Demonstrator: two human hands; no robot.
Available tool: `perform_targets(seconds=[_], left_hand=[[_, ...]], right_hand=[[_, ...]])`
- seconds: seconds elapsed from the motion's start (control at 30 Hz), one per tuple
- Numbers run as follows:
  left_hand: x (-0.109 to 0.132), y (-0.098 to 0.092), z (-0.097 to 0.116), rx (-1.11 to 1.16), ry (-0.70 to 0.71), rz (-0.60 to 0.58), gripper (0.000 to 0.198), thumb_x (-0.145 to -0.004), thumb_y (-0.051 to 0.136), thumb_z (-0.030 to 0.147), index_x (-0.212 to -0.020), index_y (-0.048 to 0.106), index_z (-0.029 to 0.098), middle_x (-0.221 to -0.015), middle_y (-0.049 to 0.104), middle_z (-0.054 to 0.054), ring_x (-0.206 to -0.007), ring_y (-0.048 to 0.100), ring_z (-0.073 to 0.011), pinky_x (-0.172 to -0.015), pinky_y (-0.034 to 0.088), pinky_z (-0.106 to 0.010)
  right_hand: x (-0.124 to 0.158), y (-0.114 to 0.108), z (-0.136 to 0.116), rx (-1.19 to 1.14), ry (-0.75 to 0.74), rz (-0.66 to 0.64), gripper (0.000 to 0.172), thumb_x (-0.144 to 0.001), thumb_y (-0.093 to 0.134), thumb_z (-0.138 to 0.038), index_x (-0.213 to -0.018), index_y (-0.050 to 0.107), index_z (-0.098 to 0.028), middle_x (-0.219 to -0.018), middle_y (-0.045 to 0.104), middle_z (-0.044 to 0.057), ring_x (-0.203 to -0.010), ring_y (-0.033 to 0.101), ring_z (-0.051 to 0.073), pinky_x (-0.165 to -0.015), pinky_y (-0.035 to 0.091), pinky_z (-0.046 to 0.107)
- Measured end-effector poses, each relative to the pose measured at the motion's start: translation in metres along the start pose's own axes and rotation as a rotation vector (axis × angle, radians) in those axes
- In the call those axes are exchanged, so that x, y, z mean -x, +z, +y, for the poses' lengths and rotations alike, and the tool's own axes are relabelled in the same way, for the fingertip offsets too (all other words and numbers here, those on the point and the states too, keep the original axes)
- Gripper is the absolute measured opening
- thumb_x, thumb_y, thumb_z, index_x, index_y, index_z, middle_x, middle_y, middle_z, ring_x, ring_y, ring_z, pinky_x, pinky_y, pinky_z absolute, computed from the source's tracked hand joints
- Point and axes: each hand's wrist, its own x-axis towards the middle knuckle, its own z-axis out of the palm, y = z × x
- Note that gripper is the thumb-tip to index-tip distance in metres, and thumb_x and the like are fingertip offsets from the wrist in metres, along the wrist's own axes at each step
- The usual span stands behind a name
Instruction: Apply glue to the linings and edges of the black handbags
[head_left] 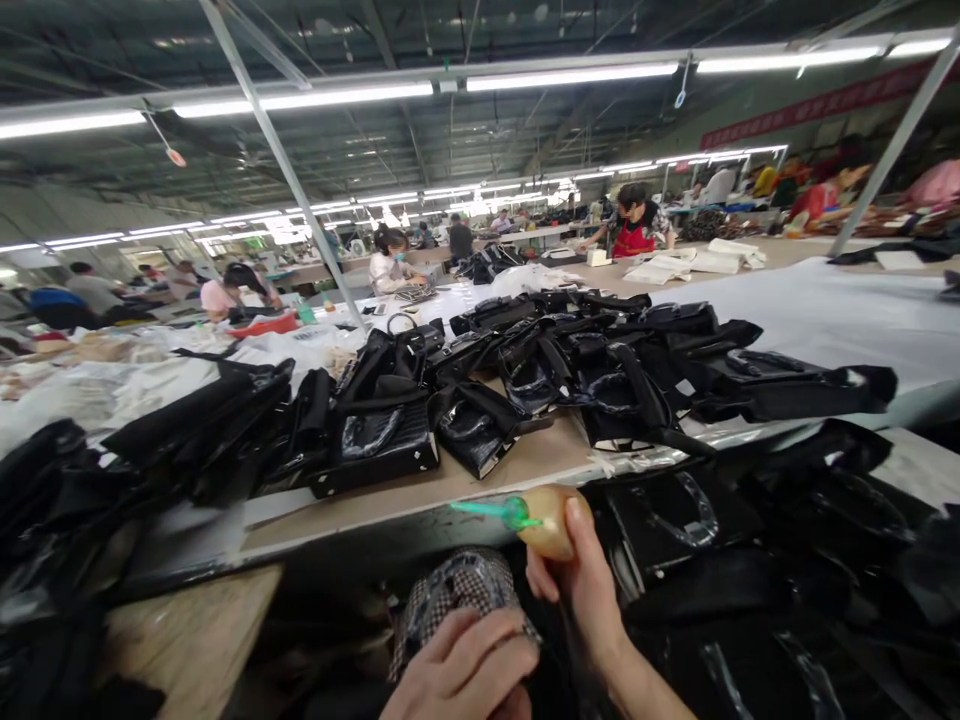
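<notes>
Lying at the far left was a heap of crumpled white plastic (82,395), with dark bags (202,420) spread around its near side. Below them, toward the lower left corner, a worn wooden board (191,625) jutted toward the middle. Farther back, a co-worker in pink (225,290) bent low near a red tray (266,325), and a slanting metal pole (289,165) rose to the right. Along the worktable (536,450) lay black handbags (409,440), some with handles wrapped in clear film. At bottom centre, below the table's front edge, was a checked bag (469,580), partly under shiny film. The left hand (469,665) was in front of its lower part, fingers bent and close together; whether they gripped it, I could not tell. Above and to the right, the right hand (581,560) had its fingers wrapped around an amber squeeze bottle (551,520), thumb against its side. The bottle was tipped nearly level, its green nozzle (487,510) pointing left, above the checked bag. Just right of that hand was a black bag (667,500) with a film-wrapped handle. Behind, a co-worker in a red apron (634,238) was at another table; farther right, white sheeting (825,310) covered the surface
</notes>
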Motion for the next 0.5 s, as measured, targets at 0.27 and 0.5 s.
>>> perform_targets(seconds=[0.27, 0.5], left_hand=[[0.04, 0.022, 0.004, 0.476, -0.17, -0.053, 0.027, -0.098, 0.038, 0.011, -0.113, 0.059, 0.02, -0.101, 0.075, -0.006, -0.099, 0.072, -0.0141, -0.083, 0.057, -0.018], [0.051, -0.053, -0.049, 0.716, -0.872, -0.14, 0.025, -0.101, 0.044, 0.025, -0.1, 0.069, 0.019, -0.102, 0.072, -0.004, -0.097, 0.067, -0.0162, -0.092, 0.05, -0.024]], right_hand=[[0.0, 0.018, 0.039, -0.115, 0.137, 0.099, 0.05, -0.088, 0.062, -0.063, -0.07, 0.067, -0.017, -0.049, 0.052, 0.0, -0.048, 0.048, 0.015, -0.051, 0.047, 0.026], [0.018, -0.029, -0.027, 0.002, 0.101, 0.139, 0.033, -0.08, 0.078, -0.047, -0.095, 0.072, -0.018, -0.081, 0.067, 0.005, -0.055, 0.049, 0.012, -0.038, 0.036, 0.018]])
